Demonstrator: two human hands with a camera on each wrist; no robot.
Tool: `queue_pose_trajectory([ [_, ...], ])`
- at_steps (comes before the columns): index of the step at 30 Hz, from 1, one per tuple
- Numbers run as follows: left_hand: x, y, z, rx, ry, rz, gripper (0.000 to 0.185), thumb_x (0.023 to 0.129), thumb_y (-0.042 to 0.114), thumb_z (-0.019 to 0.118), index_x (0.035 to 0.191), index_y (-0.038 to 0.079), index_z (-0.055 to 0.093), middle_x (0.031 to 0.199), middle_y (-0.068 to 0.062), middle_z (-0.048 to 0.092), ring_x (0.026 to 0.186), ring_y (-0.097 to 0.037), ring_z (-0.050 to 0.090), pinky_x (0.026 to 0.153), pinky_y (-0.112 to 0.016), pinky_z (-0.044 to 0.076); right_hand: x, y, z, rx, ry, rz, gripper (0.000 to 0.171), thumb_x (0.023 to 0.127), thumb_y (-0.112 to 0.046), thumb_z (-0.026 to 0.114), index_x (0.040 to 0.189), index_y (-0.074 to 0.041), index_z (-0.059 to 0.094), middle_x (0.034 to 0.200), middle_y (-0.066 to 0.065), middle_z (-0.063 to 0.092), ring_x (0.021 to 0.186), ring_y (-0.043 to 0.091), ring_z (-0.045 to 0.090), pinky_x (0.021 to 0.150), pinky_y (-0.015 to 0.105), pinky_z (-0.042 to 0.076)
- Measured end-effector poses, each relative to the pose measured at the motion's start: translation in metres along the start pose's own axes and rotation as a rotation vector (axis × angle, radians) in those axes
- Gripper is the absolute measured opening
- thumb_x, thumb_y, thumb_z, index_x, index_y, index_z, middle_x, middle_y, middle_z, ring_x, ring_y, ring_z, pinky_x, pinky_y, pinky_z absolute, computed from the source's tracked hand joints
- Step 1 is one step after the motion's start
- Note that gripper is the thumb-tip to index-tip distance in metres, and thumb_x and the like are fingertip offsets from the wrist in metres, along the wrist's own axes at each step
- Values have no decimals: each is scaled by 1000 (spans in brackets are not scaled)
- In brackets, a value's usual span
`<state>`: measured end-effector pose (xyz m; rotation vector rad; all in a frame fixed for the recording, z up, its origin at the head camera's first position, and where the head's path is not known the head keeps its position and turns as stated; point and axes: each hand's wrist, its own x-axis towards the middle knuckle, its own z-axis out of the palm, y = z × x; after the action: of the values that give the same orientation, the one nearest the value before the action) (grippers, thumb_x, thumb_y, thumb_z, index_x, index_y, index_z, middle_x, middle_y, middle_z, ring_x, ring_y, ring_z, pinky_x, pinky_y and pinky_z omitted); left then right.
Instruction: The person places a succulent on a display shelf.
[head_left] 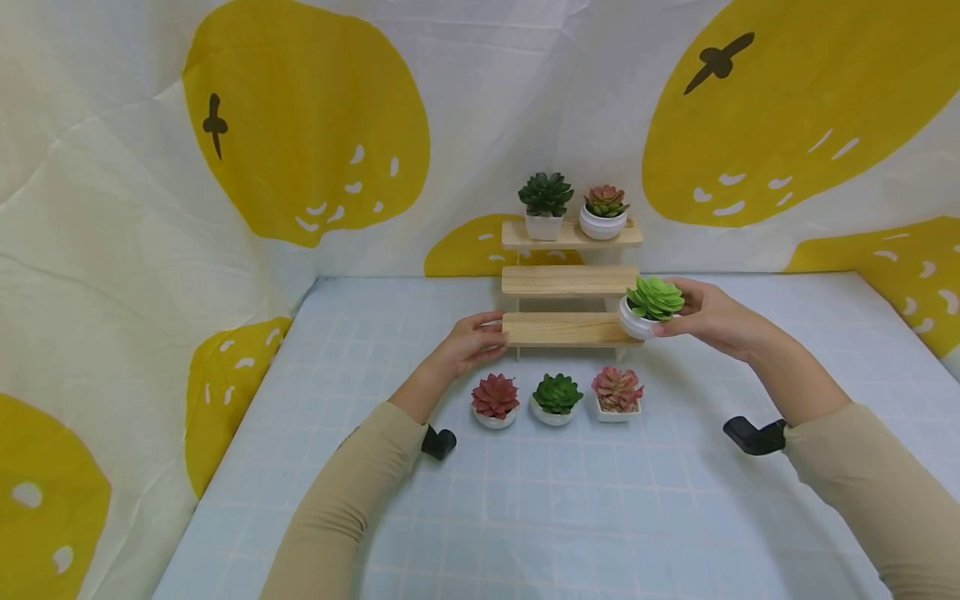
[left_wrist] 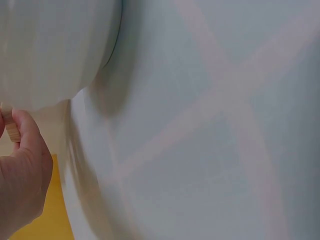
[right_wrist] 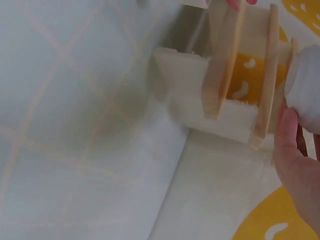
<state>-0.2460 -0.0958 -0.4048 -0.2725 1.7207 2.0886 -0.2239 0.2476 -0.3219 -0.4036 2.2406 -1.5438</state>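
A three-tier wooden display stand (head_left: 572, 329) stands at the back of the table. My left hand (head_left: 468, 343) grips the left end of its lowest tier; in the left wrist view, thumb and fingers pinch the wooden edge (left_wrist: 11, 129). My right hand (head_left: 716, 321) holds a bright green succulent (head_left: 655, 298) in a round white pot (right_wrist: 306, 90), at the right end of the lower tiers. Whether the pot touches the wood I cannot tell. On the top tier sit a dark green succulent (head_left: 545, 196) in a square pot and a reddish-green one (head_left: 605, 202) in a round pot.
In front of the stand, a red succulent (head_left: 495, 398), a green succulent (head_left: 557, 395) and a pink succulent (head_left: 618, 392) stand in a row on the checked tablecloth (head_left: 525, 517). A white cloth with yellow shapes (head_left: 307, 117) hangs behind.
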Motion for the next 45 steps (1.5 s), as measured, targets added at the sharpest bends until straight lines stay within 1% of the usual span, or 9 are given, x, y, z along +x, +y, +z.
queue_pose_trajectory([
  [4, 0, 0, 0, 2, 3, -8, 52, 87, -8, 58, 136, 7, 46, 129, -17, 49, 91, -18, 56, 70, -22, 54, 8, -8, 2, -2, -15, -7, 64, 84, -4, 67, 136, 5, 32, 116, -8, 54, 104, 9, 52, 90, 19, 43],
  [8, 1, 1, 1, 3, 5, -12, 52, 87, -7, 58, 136, 7, 46, 129, -16, 50, 90, -17, 56, 72, -23, 54, 15, -16, 4, -16, -9, 11, 61, 84, -7, 67, 135, 2, 34, 117, -3, 53, 104, 13, 51, 98, 32, 38],
  [12, 0, 1, 2, 11, -5, -2, 53, 87, -8, 57, 137, 6, 45, 129, -17, 49, 90, -17, 56, 74, -24, 54, 22, -22, 5, 3, 20, 6, 58, 83, -4, 66, 133, 2, 37, 117, 0, 54, 104, 16, 50, 104, 45, 32],
  [16, 0, 1, 2, 10, -11, 1, 53, 88, -9, 56, 137, 5, 44, 130, -18, 48, 90, -17, 56, 75, -24, 54, 30, -28, 6, 5, 26, 8, 59, 83, -6, 67, 133, 1, 37, 120, 5, 52, 107, 19, 48, 107, 50, 28],
  [19, 0, 1, 1, 5, -14, 1, 53, 88, -9, 56, 138, 4, 44, 131, -18, 48, 91, -17, 56, 74, -24, 54, 35, -33, 8, 3, 28, 6, 57, 83, -6, 67, 132, 0, 38, 121, 7, 50, 108, 22, 45, 106, 49, 30],
  [25, 0, 0, 1, -2, -10, 3, 53, 88, -9, 56, 138, 5, 44, 132, -18, 48, 91, -18, 56, 73, -24, 54, 46, -43, 13, -16, 29, -9, 53, 84, -8, 67, 130, -2, 41, 119, 7, 49, 105, 23, 44, 98, 38, 38],
  [29, 0, 1, 1, -1, -15, 3, 53, 88, -9, 56, 138, 4, 43, 132, -18, 47, 92, -17, 56, 75, -25, 54, 50, -47, 17, 6, 34, -15, 50, 84, -6, 66, 128, -3, 43, 116, 6, 50, 103, 21, 44, 92, 31, 41],
  [34, -2, 1, 1, -4, -15, -5, 53, 88, -9, 56, 138, 4, 43, 132, -18, 47, 91, -17, 56, 77, -26, 54, 58, -49, 21, 54, 36, -13, 50, 84, -4, 66, 127, -3, 43, 115, 6, 49, 103, 20, 43, 88, 25, 44],
  [45, -1, 1, 0, -11, -4, -13, 52, 88, -8, 57, 136, 6, 45, 131, -17, 49, 90, -18, 56, 71, -22, 54, 82, -50, 33, 74, 63, 7, 54, 82, -4, 68, 130, -3, 43, 119, 7, 49, 103, 19, 45, 87, 23, 45],
])
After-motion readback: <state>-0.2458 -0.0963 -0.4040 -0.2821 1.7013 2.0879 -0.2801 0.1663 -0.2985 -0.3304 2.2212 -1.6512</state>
